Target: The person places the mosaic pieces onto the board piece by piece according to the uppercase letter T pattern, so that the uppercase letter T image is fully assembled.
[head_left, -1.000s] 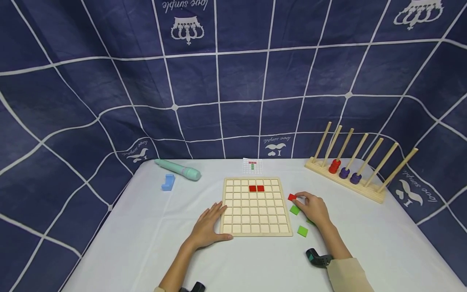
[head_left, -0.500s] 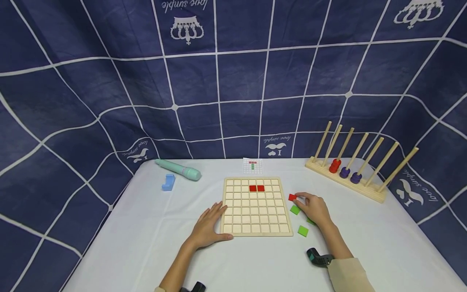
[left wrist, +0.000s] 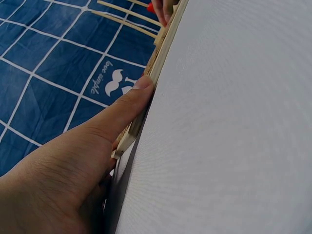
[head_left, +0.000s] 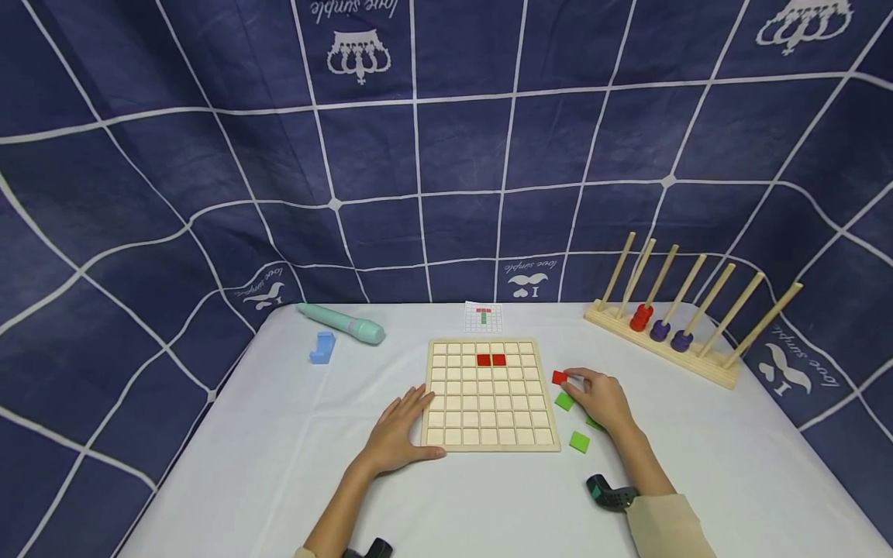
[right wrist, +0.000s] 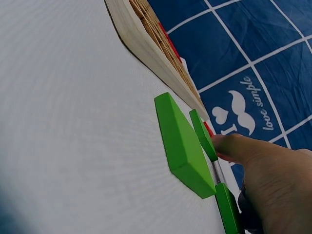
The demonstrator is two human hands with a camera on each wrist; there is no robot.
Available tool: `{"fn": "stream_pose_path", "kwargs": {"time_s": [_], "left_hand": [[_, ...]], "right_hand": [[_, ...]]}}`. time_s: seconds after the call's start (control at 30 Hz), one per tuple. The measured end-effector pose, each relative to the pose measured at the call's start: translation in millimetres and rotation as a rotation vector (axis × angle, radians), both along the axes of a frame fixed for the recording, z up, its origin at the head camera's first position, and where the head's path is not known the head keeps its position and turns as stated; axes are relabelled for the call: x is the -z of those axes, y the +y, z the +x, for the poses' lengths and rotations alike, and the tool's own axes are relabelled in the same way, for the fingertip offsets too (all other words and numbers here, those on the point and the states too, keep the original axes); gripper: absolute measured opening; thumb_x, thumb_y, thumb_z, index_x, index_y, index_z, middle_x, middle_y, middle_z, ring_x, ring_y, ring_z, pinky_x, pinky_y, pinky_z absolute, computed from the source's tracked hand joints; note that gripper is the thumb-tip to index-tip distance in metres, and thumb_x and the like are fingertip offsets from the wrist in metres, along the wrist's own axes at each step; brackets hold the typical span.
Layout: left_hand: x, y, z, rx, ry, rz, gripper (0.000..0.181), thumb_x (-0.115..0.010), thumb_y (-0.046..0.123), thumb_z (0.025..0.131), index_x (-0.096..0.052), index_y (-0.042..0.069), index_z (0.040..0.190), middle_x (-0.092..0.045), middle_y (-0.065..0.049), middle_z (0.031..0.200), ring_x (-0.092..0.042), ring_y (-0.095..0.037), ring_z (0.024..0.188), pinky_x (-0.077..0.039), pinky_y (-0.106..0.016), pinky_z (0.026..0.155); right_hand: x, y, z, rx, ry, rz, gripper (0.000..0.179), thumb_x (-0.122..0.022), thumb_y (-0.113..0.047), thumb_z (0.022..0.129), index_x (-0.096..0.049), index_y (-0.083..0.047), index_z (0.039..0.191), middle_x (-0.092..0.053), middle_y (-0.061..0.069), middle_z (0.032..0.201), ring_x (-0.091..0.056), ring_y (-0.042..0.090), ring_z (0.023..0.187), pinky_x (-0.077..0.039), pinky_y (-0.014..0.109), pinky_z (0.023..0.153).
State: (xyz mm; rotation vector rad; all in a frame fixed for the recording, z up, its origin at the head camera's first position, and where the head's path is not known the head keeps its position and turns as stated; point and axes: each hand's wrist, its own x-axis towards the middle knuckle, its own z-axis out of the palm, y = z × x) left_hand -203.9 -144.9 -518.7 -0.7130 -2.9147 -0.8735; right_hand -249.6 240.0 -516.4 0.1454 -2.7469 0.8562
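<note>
Red tile point(head_left: 560, 377) lies right of the board point(head_left: 487, 403), the right hand point(head_left: 601, 399) apparently clamping its fingers on it (grip half hidden); left hand point(head_left: 394, 435), fingers apart, touches the board. Grasping seems underway; next probably calls for carrying it beside the red squares point(head_left: 484, 360).

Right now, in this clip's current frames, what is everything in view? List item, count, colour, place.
Table: 1, white, under everything
Curtain: 1, navy with white lines, behind the table
Wooden grid board: 1, pale, mid-table
Placed tiles: 2, red, on the board
Loose tile: 1, red, right of the board
Green tiles: 3, green, right of the board
Pattern card: 1, white with red-green T, beyond the board
Peg stand: 1, pale wood, far right
Beads: count unclear, red and purple, on three pegs
Block: 1, light blue, left
Microphone-shaped stick: 1, mint, far left
Wrist devices: 2, black, by the wrists
Sleeves: 2, beige, near edge
Left hand: 1, bare, at the board's left edge
Right hand: 1, bare, fingertips at the loose tile
</note>
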Motion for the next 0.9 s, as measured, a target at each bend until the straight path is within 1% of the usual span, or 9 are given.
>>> {"fn": "stream_pose_path", "kwargs": {"time_s": [0.23, 0.37, 0.47, 0.6, 0.73, 0.83, 0.9], "left_hand": [[-0.6, 0.5, 1.1, -0.001, -0.002, 0.002, 0.101, -0.066, 0.068, 0.066, -0.033, 0.013, 0.144, -0.023, -0.007, 0.151, -0.016, -0.024, 0.139, -0.011, -0.043, 0.111], [-1.0, 0.2, 2.0, -0.004, -0.001, -0.002, 0.102, -0.066, 0.068, 0.066, -0.033, 0.012, 0.144, -0.023, -0.007, 0.151, -0.016, -0.025, 0.138, -0.012, -0.044, 0.111], [-1.7, -0.6, 2.5, -0.006, -0.001, 0.007, 0.101, -0.067, 0.067, 0.066, -0.033, 0.012, 0.144, -0.023, -0.008, 0.151, -0.016, -0.025, 0.138, -0.012, -0.044, 0.111], [-1.9, -1.7, 3.2, -0.008, 0.003, 0.012, 0.101, -0.067, 0.066, 0.066, -0.034, 0.012, 0.143, -0.024, -0.009, 0.15, -0.017, -0.026, 0.138, -0.012, -0.045, 0.111], [-0.1, -1.9, 3.3, -0.004, 0.008, 0.008, 0.101, -0.066, 0.068, 0.066, -0.033, 0.012, 0.144, -0.024, -0.008, 0.15, -0.017, -0.026, 0.138, -0.012, -0.046, 0.111], [1.1, -1.5, 2.5, -0.003, 0.003, 0.009, 0.102, -0.066, 0.068, 0.065, -0.033, 0.012, 0.144, -0.023, -0.008, 0.151, -0.017, -0.025, 0.138, -0.012, -0.045, 0.111], [1.1, -1.2, 2.0, -0.001, 0.0, 0.01, 0.102, -0.066, 0.068, 0.065, -0.033, 0.013, 0.144, -0.023, -0.008, 0.151, -0.016, -0.025, 0.138, -0.011, -0.045, 0.111]], "right_hand": [[-2.9, -2, -0.1, 0.007, 0.038, -0.016, 0.032, -0.07, -0.03, 0.083, -0.069, -0.008, 0.106, -0.035, -0.005, 0.048, -0.031, 0.011, 0.044, -0.024, 0.026, 0.041], [-6.5, -10, -1.2, -0.023, 0.044, -0.036, 0.032, -0.07, -0.031, 0.083, -0.069, -0.01, 0.107, -0.034, -0.006, 0.048, -0.029, 0.01, 0.043, -0.024, 0.024, 0.04], [-8.3, -24, -3.6, -0.061, 0.064, -0.037, 0.031, -0.07, -0.031, 0.083, -0.069, -0.01, 0.106, -0.033, -0.007, 0.048, -0.027, 0.009, 0.043, -0.022, 0.023, 0.04], [-8.4, -49, -7.3, -0.132, 0.096, -0.029, 0.03, -0.07, -0.031, 0.083, -0.07, -0.011, 0.105, -0.032, -0.009, 0.047, -0.026, 0.006, 0.043, -0.021, 0.022, 0.04], [-7.9, -76, -10.9, -0.193, 0.087, -0.037, 0.03, -0.069, -0.032, 0.083, -0.07, -0.012, 0.105, -0.034, -0.01, 0.046, -0.026, 0.005, 0.042, -0.023, 0.022, 0.041], [-7.0, -94, -15.4, -0.222, 0.07, -0.042, 0.031, -0.068, -0.033, 0.084, -0.07, -0.012, 0.106, -0.034, -0.01, 0.046, -0.027, 0.005, 0.043, -0.024, 0.022, 0.041], [-5.7, -104, -20.0, -0.234, 0.073, -0.039, 0.031, -0.068, -0.033, 0.084, -0.07, -0.012, 0.107, -0.034, -0.01, 0.046, -0.026, 0.005, 0.043, -0.024, 0.023, 0.042]]}}
